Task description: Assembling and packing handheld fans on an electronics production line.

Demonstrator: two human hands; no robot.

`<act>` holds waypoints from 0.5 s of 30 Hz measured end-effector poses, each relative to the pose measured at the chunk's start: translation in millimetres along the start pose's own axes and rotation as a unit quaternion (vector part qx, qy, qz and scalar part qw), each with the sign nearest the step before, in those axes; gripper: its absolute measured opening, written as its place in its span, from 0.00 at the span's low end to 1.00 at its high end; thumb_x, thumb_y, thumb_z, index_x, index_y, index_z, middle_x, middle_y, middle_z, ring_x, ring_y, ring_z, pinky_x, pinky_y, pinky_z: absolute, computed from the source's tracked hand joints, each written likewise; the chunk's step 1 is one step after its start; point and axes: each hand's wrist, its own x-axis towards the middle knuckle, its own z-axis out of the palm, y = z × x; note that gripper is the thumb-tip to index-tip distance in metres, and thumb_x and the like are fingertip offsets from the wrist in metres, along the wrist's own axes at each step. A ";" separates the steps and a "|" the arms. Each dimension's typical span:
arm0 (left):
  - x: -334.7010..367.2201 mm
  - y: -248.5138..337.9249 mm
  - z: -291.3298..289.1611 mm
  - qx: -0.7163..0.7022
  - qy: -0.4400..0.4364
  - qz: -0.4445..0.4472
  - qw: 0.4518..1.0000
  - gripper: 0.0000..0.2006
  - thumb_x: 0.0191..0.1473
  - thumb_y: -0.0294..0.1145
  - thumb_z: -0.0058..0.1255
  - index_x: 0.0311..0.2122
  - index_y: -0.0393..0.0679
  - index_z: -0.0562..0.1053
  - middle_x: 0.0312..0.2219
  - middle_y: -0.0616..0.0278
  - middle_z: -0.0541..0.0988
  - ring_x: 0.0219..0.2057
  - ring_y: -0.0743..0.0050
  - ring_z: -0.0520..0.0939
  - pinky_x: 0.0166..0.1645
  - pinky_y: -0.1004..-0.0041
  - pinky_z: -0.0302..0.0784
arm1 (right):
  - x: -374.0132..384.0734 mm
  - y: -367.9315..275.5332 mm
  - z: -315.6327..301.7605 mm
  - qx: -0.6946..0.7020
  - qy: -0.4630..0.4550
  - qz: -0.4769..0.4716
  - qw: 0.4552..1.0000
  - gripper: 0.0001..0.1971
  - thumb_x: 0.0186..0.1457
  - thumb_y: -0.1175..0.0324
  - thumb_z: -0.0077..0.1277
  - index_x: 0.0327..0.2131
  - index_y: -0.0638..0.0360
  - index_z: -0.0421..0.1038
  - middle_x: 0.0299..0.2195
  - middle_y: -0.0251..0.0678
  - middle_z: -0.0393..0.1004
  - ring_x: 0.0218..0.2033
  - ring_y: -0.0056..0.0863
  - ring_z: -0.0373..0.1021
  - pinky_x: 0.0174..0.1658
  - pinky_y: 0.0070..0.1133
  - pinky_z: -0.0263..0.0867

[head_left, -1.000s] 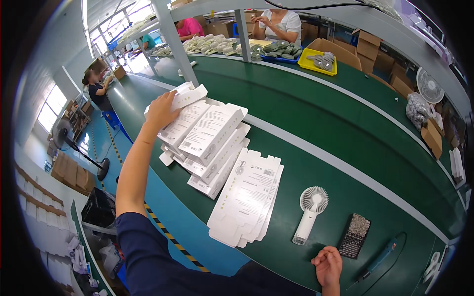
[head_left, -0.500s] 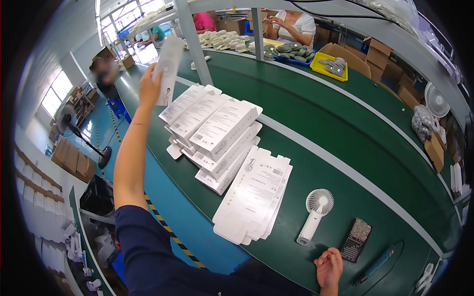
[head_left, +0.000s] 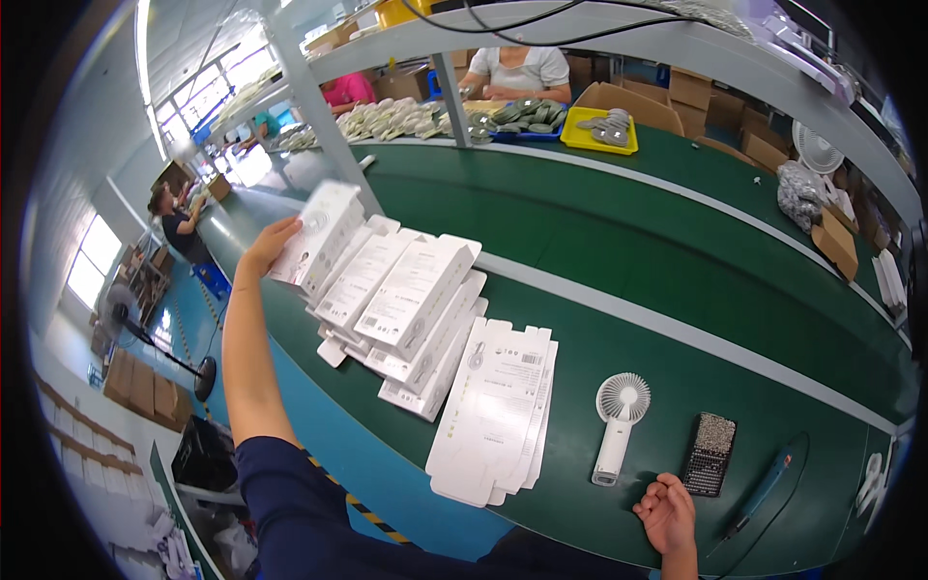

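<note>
My left hand point(head_left: 276, 242) grips the side of a white carton point(head_left: 324, 232) printed with a fan, at the far left end of a stack of similar cartons point(head_left: 416, 290). The held carton tilts against the row beside it. Nearer me lie several flat, unfolded cartons point(head_left: 493, 406) in a loose pile. My right hand point(head_left: 669, 517) rests palm up near the table's front edge, loosely curled with nothing in it. Close to it are a black tray of small screws point(head_left: 709, 454) and a white handheld fan point(head_left: 619, 425) lying on the green table.
A blue electric screwdriver point(head_left: 764, 491) with a cord lies at the right. Across the green table point(head_left: 619, 261) runs a grey rail; a grey post point(head_left: 333, 145) rises behind the stack. Beyond are a yellow tray point(head_left: 599, 145), heaps of fan parts and co-workers.
My left hand has brought the carton down and nearer, from raised beyond the stack to its left end. The carton now looks boxed out. My right hand stays near the screw tray.
</note>
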 end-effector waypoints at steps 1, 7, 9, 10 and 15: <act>0.1 3.3 6.5 0.058 -0.006 -0.072 0.996 0.37 0.50 0.63 0.49 0.62 0.56 0.61 0.59 0.55 0.63 0.58 0.55 0.64 0.55 0.51 0.62 | 0.2 -0.7 0.4 -0.001 0.006 0.007 1.000 0.13 0.62 0.67 0.39 0.47 0.62 0.63 0.36 0.42 0.71 0.33 0.32 0.70 0.41 0.34 0.70; 9.1 15.0 22.5 0.126 -0.048 -0.069 0.988 0.39 0.48 0.60 0.53 0.64 0.57 0.58 0.58 0.53 0.64 0.55 0.55 0.68 0.56 0.57 0.64 | -3.5 2.9 5.1 -0.024 0.028 -0.002 0.999 0.12 0.63 0.65 0.38 0.47 0.58 0.64 0.34 0.38 0.72 0.32 0.28 0.71 0.39 0.31 0.69; 6.5 8.0 27.4 0.132 -0.039 0.011 0.990 0.40 0.47 0.53 0.57 0.64 0.51 0.58 0.55 0.49 0.69 0.51 0.61 0.74 0.55 0.72 0.66 | -1.3 1.8 9.1 -0.024 0.026 0.005 0.999 0.12 0.63 0.65 0.38 0.47 0.58 0.64 0.34 0.38 0.72 0.32 0.28 0.71 0.39 0.31 0.69; 3.6 9.7 29.7 0.131 -0.042 0.008 0.990 0.40 0.47 0.53 0.57 0.64 0.51 0.58 0.55 0.49 0.69 0.51 0.61 0.74 0.55 0.72 0.66 | -1.4 0.5 10.3 -0.024 0.025 0.009 0.999 0.12 0.63 0.65 0.38 0.47 0.58 0.64 0.34 0.38 0.72 0.32 0.28 0.71 0.39 0.31 0.69; 19.2 -2.8 23.6 0.140 -0.034 0.048 0.988 0.39 0.49 0.52 0.55 0.64 0.50 0.57 0.54 0.49 0.69 0.51 0.60 0.73 0.55 0.71 0.66 | 1.5 0.8 8.2 -0.023 0.018 0.009 1.000 0.13 0.63 0.65 0.37 0.47 0.58 0.64 0.34 0.37 0.72 0.32 0.27 0.71 0.39 0.31 0.70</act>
